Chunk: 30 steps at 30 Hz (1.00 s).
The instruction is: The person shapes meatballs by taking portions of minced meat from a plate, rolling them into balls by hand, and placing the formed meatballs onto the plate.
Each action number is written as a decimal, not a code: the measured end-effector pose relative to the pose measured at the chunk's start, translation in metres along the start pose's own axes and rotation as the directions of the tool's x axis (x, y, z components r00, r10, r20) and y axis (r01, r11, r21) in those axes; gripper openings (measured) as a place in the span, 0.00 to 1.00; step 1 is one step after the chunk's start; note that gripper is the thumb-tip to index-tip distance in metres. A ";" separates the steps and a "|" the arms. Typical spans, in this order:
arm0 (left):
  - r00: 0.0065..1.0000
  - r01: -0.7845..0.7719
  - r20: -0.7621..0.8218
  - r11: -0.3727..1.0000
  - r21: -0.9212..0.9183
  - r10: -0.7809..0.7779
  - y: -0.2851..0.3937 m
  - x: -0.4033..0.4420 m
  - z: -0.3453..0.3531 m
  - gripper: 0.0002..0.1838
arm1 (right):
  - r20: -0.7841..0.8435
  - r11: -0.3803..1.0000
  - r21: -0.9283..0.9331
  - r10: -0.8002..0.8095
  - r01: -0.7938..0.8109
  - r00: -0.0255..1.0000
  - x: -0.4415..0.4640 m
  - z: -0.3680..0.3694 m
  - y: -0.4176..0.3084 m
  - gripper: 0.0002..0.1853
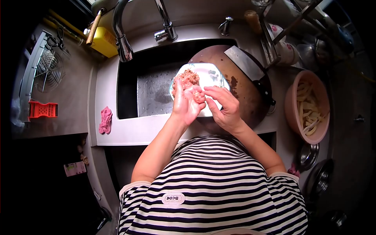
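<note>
Minced meat (190, 76) is heaped on the left part of a white plate (212, 72) with a leaf pattern, over the sink and board. My left hand (187, 102) is palm up in front of the heap, its fingers curled around a small pinkish lump that looks like minced meat. From the right, my right hand (226, 105) reaches to those fingertips, its thumb and forefinger apart, with nothing visible between them. Beneath the plate lies a round chopping board (250, 105), and a cleaver (243, 62) rests on its far side.
The sink (150, 86) opens on the left under a faucet (124, 47). A pink basin (290, 98) of pale cut strips stands at right. A pink cloth (105, 120), yellow bottle (105, 41) and red grater (44, 110) are at left. A rack (268, 45) stands behind the board.
</note>
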<state>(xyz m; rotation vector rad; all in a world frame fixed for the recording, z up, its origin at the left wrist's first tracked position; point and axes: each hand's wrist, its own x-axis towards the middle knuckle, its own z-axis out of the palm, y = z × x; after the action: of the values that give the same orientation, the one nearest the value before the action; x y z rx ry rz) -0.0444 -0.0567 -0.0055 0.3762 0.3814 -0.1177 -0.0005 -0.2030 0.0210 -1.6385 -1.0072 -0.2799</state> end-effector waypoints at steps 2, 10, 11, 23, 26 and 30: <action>0.998 0.067 0.024 0.996 -0.057 -0.066 -0.003 -0.016 0.037 0.45 | -0.006 0.977 -0.185 -0.105 0.102 0.994 0.005 0.005 0.000 0.11; 0.964 0.222 0.071 0.919 0.327 -0.258 -0.008 -0.025 0.019 0.40 | -0.023 0.730 0.430 0.597 -0.531 0.802 -0.012 0.018 0.065 0.24; 0.981 0.187 -0.036 0.875 0.447 -0.191 -0.008 -0.028 0.022 0.36 | 0.029 0.610 0.538 0.676 -0.582 0.736 -0.015 0.016 0.074 0.26; 0.990 0.106 -0.092 0.994 -0.002 -0.105 -0.009 -0.003 -0.004 0.26 | 0.327 0.855 0.271 0.349 -0.441 0.878 0.003 -0.001 0.006 0.28; 0.990 0.137 -0.039 0.990 0.020 -0.136 0.001 -0.001 -0.020 0.26 | 0.339 0.803 0.356 0.365 -0.477 0.867 0.005 -0.010 0.011 0.29; 0.997 0.063 -0.047 0.995 0.082 -0.059 0.004 -0.009 -0.003 0.30 | 0.292 0.677 0.475 0.481 -0.562 0.827 0.005 -0.010 0.014 0.29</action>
<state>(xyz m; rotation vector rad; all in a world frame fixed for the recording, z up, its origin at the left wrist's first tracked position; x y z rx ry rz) -0.0535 -0.0516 -0.0033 0.4504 0.4332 -0.1852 0.0154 -0.2101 0.0182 -1.3445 -0.5891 0.4945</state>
